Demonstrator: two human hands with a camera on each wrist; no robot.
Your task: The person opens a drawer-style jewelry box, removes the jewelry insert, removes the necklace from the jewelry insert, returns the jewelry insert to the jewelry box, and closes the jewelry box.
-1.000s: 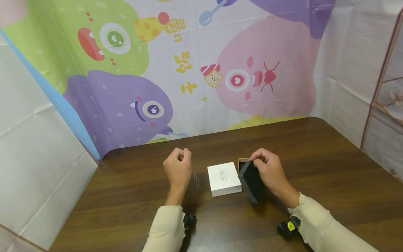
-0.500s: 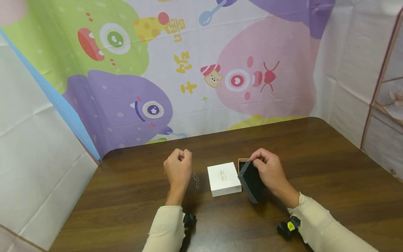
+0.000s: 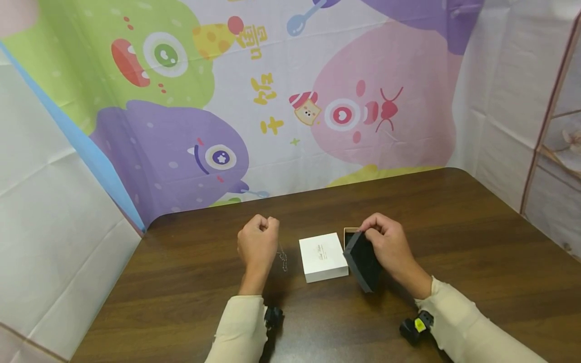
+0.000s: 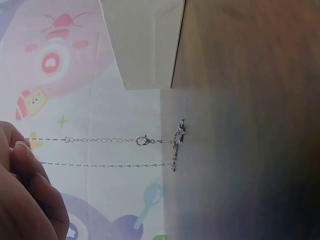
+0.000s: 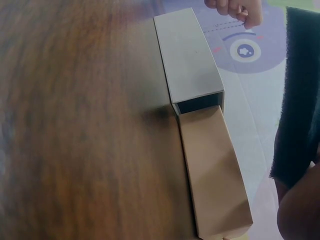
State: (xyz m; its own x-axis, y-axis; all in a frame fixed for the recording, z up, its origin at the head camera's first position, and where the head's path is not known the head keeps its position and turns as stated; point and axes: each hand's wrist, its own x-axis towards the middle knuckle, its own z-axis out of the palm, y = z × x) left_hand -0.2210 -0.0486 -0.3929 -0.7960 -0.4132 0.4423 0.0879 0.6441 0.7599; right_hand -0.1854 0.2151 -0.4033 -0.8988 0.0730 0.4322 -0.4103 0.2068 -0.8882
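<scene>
My left hand [image 3: 258, 249] pinches a silver chain necklace [image 4: 142, 141] at the top. Two strands hang from the fingers, one with a lobster clasp, and the lower end lies bunched on the table. To the right sits a white cardboard slide box [image 3: 320, 254] with small printed lettering. Its brown drawer [image 5: 215, 170] is pulled out on the right side, as the right wrist view shows. Between thumb and fingers, my right hand [image 3: 392, 247] holds a square black foam pad [image 3: 360, 264] by its upper edge. The pad is tilted in front of the drawer and hides most of it from the head view.
The dark wooden table [image 3: 181, 302] extends around both hands. Behind it hangs a cartoon-printed cloth [image 3: 281, 166], with pale cloth panels [image 3: 499, 101] at the sides. A small black camera [image 3: 274, 317] is strapped to the left wrist, another [image 3: 413, 330] to the right.
My left hand has shifted very slightly to the right, still pinching the necklace. The right hand, foam pad and box look the same.
</scene>
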